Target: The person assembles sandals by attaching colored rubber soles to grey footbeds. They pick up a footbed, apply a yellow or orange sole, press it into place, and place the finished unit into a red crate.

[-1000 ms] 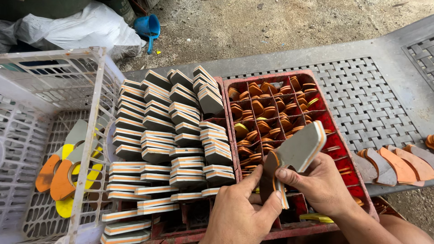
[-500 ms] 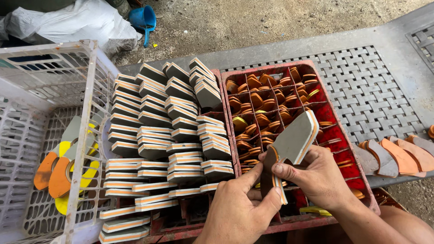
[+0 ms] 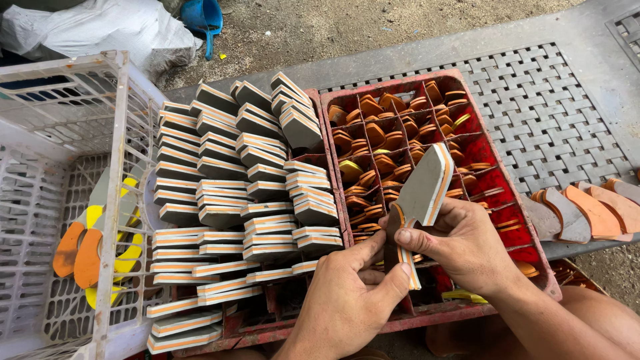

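Gripping a wedge-shaped layered sole piece (image 3: 427,185) over the near edge of a red divided crate (image 3: 545,265), a worker's right hand (image 3: 463,247) pinches its narrow lower end between thumb and fingers, while the left hand (image 3: 350,300) closes thumb and forefinger on a thin brown strip (image 3: 395,243) held against the same end. Both hands are clenched on their pieces, neither released. The wedge stands tilted, its grey face toward the camera and its orange-and-white banded edge along the right side.

By its look the wedge is foam or rubber: probably light, slightly springy and matte enough not to slip, so a pinch across the flat faces near the narrow end should hold it without marking the edge. The brown strip looks thin and flexible and is likely best held flat against the wedge rather than by its tip.

Inside the crate's compartments, just beyond the hands, sit many small orange-brown heel pieces (image 3: 373,133). Left of the crate, touching it, rows of identical grey layered wedges (image 3: 220,173) are stacked on edge. Farther left stands a white plastic basket (image 3: 113,173) holding orange and yellow cut-outs (image 3: 87,247). Right of the crate, flat grey and orange sole shapes (image 3: 587,212) lie on a grey woven-pattern mat (image 3: 547,113).
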